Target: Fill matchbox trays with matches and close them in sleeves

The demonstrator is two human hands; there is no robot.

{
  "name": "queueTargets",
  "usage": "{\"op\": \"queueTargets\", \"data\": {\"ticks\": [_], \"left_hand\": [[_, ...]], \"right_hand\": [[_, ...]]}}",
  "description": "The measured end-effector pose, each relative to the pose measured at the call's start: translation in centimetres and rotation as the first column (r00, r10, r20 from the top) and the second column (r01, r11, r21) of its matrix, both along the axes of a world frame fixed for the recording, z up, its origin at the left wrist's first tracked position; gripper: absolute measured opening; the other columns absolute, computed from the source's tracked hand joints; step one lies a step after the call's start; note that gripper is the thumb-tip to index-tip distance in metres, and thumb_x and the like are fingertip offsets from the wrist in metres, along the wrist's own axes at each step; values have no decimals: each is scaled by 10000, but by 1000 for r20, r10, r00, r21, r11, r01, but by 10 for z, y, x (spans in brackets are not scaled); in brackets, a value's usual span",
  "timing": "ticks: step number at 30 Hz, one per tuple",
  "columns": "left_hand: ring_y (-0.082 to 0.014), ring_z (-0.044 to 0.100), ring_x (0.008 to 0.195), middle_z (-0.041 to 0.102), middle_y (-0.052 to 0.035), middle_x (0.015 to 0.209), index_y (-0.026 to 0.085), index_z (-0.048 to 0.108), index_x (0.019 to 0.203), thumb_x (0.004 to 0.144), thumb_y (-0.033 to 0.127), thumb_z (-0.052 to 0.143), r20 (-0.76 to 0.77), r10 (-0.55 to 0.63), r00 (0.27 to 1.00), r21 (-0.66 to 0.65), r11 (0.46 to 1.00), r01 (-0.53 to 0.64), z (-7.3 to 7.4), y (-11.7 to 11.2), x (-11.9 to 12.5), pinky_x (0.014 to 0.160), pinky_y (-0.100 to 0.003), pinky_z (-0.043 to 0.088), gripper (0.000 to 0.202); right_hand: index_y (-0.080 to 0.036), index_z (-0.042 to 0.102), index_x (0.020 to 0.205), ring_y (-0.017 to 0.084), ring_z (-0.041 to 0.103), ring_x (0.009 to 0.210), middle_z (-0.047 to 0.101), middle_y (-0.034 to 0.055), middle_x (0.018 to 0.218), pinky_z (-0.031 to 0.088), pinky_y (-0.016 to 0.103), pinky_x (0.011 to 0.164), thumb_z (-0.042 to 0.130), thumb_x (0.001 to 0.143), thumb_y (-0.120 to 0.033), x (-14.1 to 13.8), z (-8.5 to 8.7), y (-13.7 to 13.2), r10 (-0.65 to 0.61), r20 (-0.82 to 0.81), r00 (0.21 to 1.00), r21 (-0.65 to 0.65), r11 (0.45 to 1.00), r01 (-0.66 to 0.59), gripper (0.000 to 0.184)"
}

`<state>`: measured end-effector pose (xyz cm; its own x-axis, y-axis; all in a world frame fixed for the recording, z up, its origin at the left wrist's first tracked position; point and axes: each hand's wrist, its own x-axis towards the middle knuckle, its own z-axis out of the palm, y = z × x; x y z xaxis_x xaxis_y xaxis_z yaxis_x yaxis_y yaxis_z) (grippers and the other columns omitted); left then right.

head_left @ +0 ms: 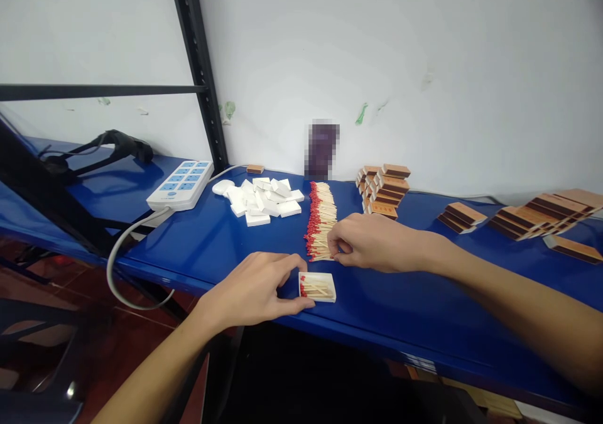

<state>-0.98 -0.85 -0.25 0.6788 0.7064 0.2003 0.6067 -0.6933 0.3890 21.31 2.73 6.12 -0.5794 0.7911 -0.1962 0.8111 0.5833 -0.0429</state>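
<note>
My left hand [264,286] grips a small white matchbox tray [332,286] near the table's front edge, thumb and forefinger at its left end. Several red-headed matches [316,288] lie inside the tray. Just behind it stretches a long pile of matches [322,217], red heads to the left. My right hand [372,242] is closed in a pinch on matches at the right side of the pile's near end; its fingertips partly hide what they hold.
White trays [266,198] lie heaped left of the matches. Matchbox covers [389,188] are stacked behind my right hand, with more boxes [532,213] farther right. A power strip [181,185] and its cable are at left, beside a black rack post [202,66]. A wall closes off the back.
</note>
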Motion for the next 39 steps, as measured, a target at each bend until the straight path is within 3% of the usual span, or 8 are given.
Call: {"op": "queueTargets", "data": {"ticks": [12, 23, 39], "left_hand": [[-110, 409, 556, 452, 65, 664, 210, 581, 981, 847, 480, 642, 4, -1, 1000, -4, 1000, 1, 1, 0, 0, 541, -236, 277, 307], [-107, 412, 562, 453, 68, 671, 213, 573, 983, 843, 478, 648, 7, 2, 1000, -9, 1000, -2, 0, 0, 0, 544, -235, 280, 310], [-112, 412, 566, 438, 67, 664, 210, 572, 958, 840, 488, 647, -12, 14, 1000, -18, 1000, -14, 1, 0, 1, 542, -239, 265, 311]], "right_hand": [[-198, 598, 694, 112, 488, 579, 622, -22, 660, 293, 254, 547, 563, 785, -225, -4, -16, 2, 61, -74, 995, 34, 998, -59, 101], [-219, 619, 823, 132, 518, 667, 642, -9, 773, 292, 249, 575, 589, 786, -241, -1, -17, 3, 113, -99, 989, 76, 991, -106, 53], [-199, 599, 730, 140, 512, 639, 621, 1, 689, 283, 253, 554, 562, 779, -218, -5, -15, 3, 111, -44, 993, -34, 993, -112, 64]]}}
